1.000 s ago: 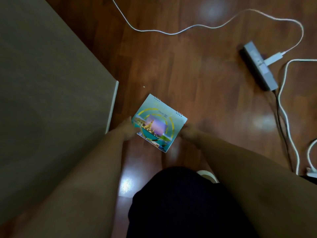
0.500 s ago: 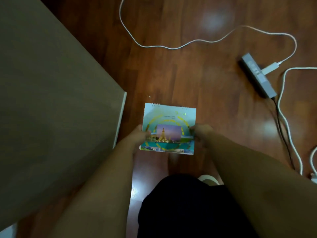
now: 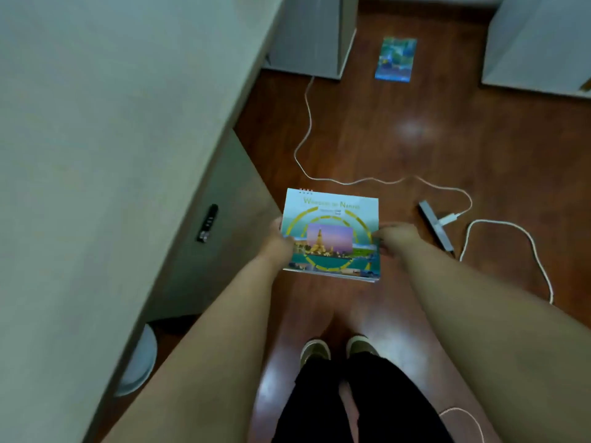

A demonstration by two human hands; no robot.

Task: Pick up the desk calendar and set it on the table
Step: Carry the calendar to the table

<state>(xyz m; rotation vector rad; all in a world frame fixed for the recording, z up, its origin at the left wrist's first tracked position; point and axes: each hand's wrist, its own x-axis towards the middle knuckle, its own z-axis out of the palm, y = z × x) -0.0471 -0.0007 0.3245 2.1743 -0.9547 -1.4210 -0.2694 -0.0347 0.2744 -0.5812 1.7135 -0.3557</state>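
Note:
The desk calendar, spiral-bound with a teal cover, a yellow ring and a temple photo, is held flat in the air above the wooden floor. My left hand grips its left edge and my right hand grips its right edge. The pale table fills the left side of the view, its edge just left of the calendar.
A black remote lies near the table's edge. On the floor are a white cable, a grey power strip and another colourful booklet. White cabinets stand at the back. My shoes are below the calendar.
The calendar has been lifted off the floor and turned square to me, held by both hands. The view has risen, showing the table top and more of the room.

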